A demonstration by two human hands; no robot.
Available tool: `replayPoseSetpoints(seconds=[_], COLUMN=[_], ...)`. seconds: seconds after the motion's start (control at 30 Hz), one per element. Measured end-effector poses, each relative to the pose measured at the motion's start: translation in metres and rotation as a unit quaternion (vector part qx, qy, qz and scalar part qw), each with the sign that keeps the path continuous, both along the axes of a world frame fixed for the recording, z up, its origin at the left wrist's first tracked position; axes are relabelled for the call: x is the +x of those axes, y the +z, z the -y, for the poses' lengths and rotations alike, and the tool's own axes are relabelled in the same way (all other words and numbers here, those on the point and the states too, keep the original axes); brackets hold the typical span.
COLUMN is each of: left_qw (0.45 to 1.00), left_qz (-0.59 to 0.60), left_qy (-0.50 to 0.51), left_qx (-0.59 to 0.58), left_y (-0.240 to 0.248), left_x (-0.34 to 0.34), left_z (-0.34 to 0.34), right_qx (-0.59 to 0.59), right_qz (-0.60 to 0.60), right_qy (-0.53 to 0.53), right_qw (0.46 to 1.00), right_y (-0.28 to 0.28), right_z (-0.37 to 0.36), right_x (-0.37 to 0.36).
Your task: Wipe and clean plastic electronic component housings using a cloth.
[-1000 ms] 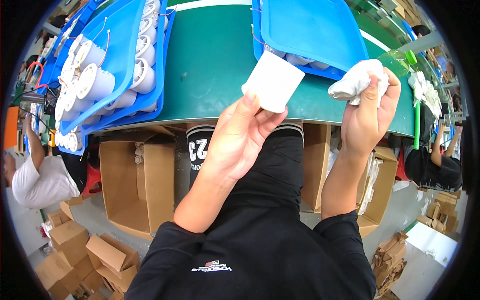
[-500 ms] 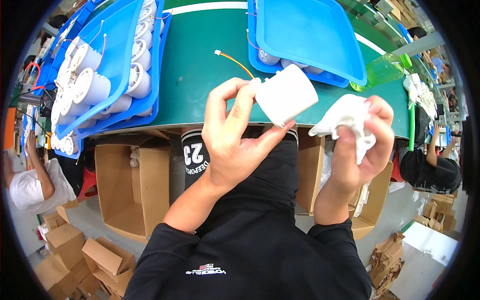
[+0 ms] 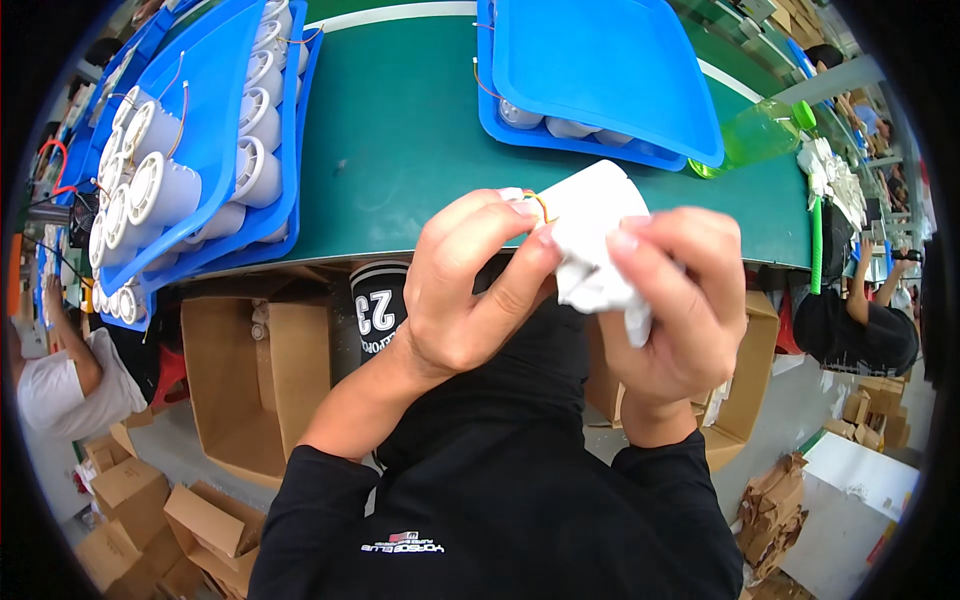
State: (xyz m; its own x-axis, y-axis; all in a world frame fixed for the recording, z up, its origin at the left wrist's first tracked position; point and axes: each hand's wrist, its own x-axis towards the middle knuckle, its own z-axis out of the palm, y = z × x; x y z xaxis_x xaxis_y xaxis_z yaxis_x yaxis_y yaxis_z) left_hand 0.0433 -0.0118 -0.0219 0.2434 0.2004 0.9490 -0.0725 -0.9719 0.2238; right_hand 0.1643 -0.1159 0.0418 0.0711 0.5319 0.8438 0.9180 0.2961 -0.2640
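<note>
Though part-hidden, cylinder (image 3: 602,190) prob. btwn L hand (image 3: 462,280) fingertips (image 3: 541,248) & R hand (image 3: 690,305) cloth (image 3: 594,283).

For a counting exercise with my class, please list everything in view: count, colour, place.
cup-shaped part: one, white, between the hands
cloth: one, white, against that part
left trays: several, blue, table's left side
tray parts: many, white, in both tray groups
right trays: at least two, blue, beyond the hands
bottle: one, green, beside the right trays
table: one, green, ahead
tube: one, green, far right
cardboard boxes: several, brown, below table and on floor
people: at least two, white top left, black top right
left hand: one, bare, on the part
right hand: one, bare, holding the cloth
</note>
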Motion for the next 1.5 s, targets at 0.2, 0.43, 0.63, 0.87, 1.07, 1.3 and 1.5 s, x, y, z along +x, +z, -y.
replayPoseSetpoints(seconds=[0.2,0.43,0.63,0.87,1.07,1.3,1.5], left_qw=[0.999,0.991,0.977,0.641,0.353,0.274,0.298], left_qz=[-0.007,-0.013,-0.007,0.133,0.173,0.154,0.152], left_qy=[0.031,0.066,0.043,-0.335,-0.425,-0.466,-0.442], left_qx=[-0.004,-0.116,-0.209,-0.678,-0.815,-0.827,-0.832], left_y=[-0.016,-0.013,-0.006,0.009,0.011,0.019,0.022], left_x=[0.001,0.000,-0.002,0.002,0.009,0.011,0.014], left_z=[-0.005,-0.006,-0.002,-0.001,-0.001,0.010,0.015], right_qx=[-0.068,-0.006,0.019,0.067,0.049,0.062,0.053], right_qz=[-0.073,-0.190,-0.210,-0.154,-0.073,-0.055,-0.030], right_qy=[-0.125,-0.060,-0.022,0.019,0.086,0.091,0.092], right_qw=[0.987,0.980,0.977,0.986,0.992,0.992,0.994], right_y=[0.000,-0.018,-0.031,-0.035,-0.029,-0.031,-0.033], right_z=[-0.013,-0.004,0.002,-0.002,-0.014,-0.014,-0.012], right_x=[0.026,0.036,0.029,0.027,0.020,0.025,0.027])
